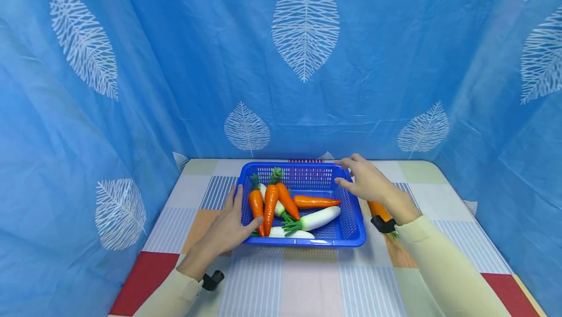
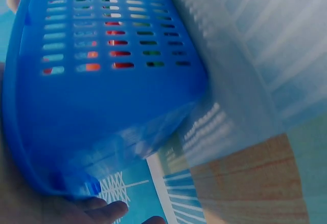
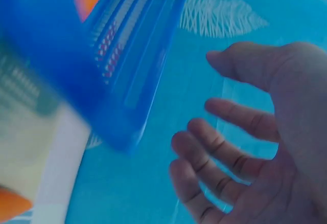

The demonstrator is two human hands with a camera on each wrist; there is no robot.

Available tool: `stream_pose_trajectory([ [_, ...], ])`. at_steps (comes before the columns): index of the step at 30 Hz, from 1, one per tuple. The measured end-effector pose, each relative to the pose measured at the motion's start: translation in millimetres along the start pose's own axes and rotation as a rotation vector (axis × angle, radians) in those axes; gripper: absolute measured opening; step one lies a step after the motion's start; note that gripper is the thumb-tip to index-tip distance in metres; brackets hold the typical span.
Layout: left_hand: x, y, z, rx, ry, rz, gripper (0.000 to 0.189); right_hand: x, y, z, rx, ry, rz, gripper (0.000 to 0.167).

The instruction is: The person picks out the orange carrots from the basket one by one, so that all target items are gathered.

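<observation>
One blue plastic basket, slotted walls, standing on a checked tablecloth between both hands. Contents: four orange carrots, three bunched left and one lying right; white radishes with green tops. One further carrot, outside, beside the right wall, partly hidden by the right wrist. Left hand: at the left end, fingers straight, thumb spread apart toward the contents; cannot tell whether it bears on the rim. Right hand: near the far right corner, fingers parted, holding nothing. Handling, as judged: steady both ends evenly, thumbs clear of the carrots, basket level, right wrist kept off the outside carrot.
</observation>
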State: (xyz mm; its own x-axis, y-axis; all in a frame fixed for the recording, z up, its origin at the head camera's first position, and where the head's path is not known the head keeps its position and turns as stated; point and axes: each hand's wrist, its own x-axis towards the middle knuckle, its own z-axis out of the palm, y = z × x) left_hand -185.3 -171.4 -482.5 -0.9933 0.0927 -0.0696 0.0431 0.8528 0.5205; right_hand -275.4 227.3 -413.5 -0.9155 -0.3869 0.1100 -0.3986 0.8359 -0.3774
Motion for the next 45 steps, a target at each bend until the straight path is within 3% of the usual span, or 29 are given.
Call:
stream_pose_trajectory([
  [11,-2.9,-10.5,1.5,0.041,0.017,0.04,0.116,41.8,-52.5,29.4,-0.074,-0.113,-0.33,0.054],
  [21,-1.6,-11.5,7.8,0.056,0.034,0.038,0.112,69.4,-74.3,71.6,-0.077,-0.249,-0.432,0.062],
  [30,-1.3,-9.5,6.1,0.045,0.039,0.02,0.112,88.6,-77.2,100.3,-0.088,-0.194,-0.643,0.071],
  [39,-1.2,-9.4,5.9,0.039,0.044,0.028,0.111,89.6,-96.9,103.0,-0.24,-0.283,-0.619,0.061],
  [45,-1.2,-10.1,7.5,0.039,0.044,0.018,0.11,88.7,-100.0,105.5,-0.241,-0.29,-0.631,0.047],
])
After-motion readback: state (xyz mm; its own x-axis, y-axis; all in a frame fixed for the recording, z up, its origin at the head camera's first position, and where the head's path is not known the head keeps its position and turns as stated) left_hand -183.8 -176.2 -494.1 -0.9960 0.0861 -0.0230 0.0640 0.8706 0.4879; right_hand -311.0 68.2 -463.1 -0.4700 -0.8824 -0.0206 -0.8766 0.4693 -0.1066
